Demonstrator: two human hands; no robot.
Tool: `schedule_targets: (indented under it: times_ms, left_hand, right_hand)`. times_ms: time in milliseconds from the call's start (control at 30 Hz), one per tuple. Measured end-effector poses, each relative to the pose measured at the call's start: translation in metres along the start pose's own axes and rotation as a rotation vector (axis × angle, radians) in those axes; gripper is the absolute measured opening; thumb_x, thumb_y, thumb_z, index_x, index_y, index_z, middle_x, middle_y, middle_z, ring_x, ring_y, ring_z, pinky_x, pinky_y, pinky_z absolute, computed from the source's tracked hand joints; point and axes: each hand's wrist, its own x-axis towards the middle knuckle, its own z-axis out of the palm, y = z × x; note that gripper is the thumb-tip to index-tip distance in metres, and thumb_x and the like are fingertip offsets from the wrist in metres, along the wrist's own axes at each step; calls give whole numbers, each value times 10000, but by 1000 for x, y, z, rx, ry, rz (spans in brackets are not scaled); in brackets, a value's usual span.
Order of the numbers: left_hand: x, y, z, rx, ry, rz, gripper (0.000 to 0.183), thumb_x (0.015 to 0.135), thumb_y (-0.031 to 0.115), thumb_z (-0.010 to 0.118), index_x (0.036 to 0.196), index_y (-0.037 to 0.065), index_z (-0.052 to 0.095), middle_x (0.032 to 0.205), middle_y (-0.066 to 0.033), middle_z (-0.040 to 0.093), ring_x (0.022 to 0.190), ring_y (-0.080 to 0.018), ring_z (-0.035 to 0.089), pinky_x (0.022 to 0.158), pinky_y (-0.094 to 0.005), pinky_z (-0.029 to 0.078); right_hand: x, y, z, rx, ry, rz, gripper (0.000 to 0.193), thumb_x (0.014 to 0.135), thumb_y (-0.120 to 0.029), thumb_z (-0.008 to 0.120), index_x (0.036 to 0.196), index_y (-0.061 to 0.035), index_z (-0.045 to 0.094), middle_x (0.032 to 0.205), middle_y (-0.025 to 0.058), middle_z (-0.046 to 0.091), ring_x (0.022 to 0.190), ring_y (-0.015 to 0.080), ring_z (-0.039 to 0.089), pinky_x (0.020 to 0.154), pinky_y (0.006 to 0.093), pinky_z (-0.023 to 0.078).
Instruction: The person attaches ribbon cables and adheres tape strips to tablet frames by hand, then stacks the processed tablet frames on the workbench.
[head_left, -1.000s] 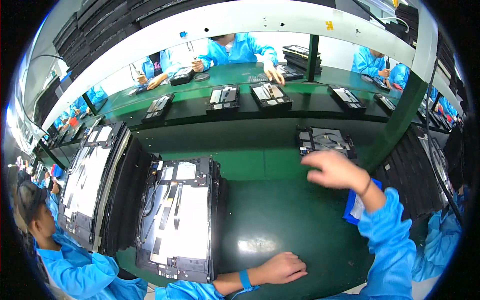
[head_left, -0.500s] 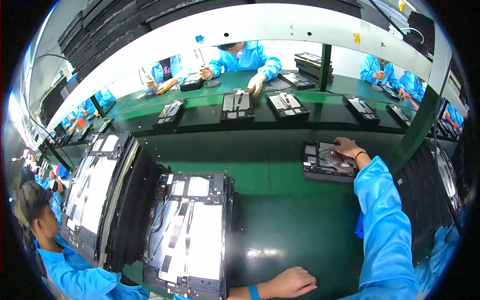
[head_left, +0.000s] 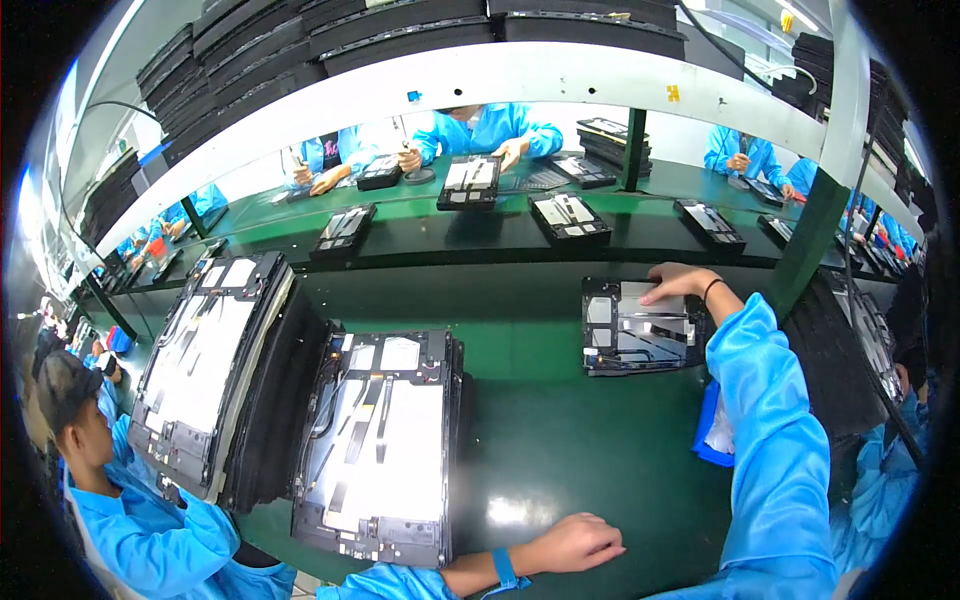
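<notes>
My right hand (head_left: 683, 285) reaches across the green bench, its fingers and thumb gripping the far right edge of a flat black-framed device panel (head_left: 640, 345). The panel has silver plates and dark ribbon strips, and its face is turned toward me. My left hand (head_left: 577, 543) rests on the bench near its front edge in a loose fist, with nothing visible in it; a blue band circles its wrist. Left of it stands a stack of similar panels (head_left: 400, 440). A taller, tilted stack (head_left: 205, 340) with black sides is farther left.
A blue bin (head_left: 712, 430) sits beside my right forearm. Dark stacks (head_left: 835, 350) stand at the right. Beyond, a raised green shelf (head_left: 420, 235) carries several panels, with a white beam (head_left: 540, 75) above. A co-worker (head_left: 160, 530) is close at left; others in blue work across.
The panel in my right hand has shifted left and tilted toward me. More of the blue bin shows. The view has turned slightly, and a co-worker across has moved a panel on the shelf.
</notes>
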Motion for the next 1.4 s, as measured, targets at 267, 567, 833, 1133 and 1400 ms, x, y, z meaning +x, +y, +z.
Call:
schedule_targets:
  times_ms: [267,567,833,1133,1400]
  left_hand:
    - [-1,-12,-5,-281,267,-317,227,919,175,605,1101,39,610,966,-75,631,837,-145,589,727,-275,479]
    - [-7,2,-5,-342,778,-237,637,1009,222,355,1497,12,4,1538,-219,143,1376,-288,279,1122,-362,210]
    - [-32,39,12,-319,640,-528,708,976,245,426,1470,-68,27,1511,-265,174,1414,-362,167,1150,-386,118]
    - [-52,45,13,351,383,-589,762,911,346,504,1422,-110,170,1473,-349,152,1383,-497,102,1121,-541,94]
    - [-1,27,-18,459,358,-253,207,833,213,663,975,63,670,1288,-125,548,1310,-364,377,1091,-523,184]
  right_hand:
    - [-71,-53,-7,500,407,-388,541,831,-298,715,1208,50,544,1070,154,640,941,192,602,835,317,484]
    - [-184,-100,143,1410,412,-191,502,952,-87,502,1426,-36,344,1292,106,541,1089,163,567,920,292,472]
    - [-246,-103,235,1610,387,26,619,919,-45,474,1468,0,190,1414,151,396,1248,225,445,1051,325,343]
    - [-249,-95,258,595,740,-226,622,835,-72,558,1407,13,329,1462,208,318,1354,358,300,1122,434,204]
    - [-276,-126,209,517,814,-540,258,754,-11,606,1004,-51,660,1268,163,542,1226,368,459,1035,452,353]
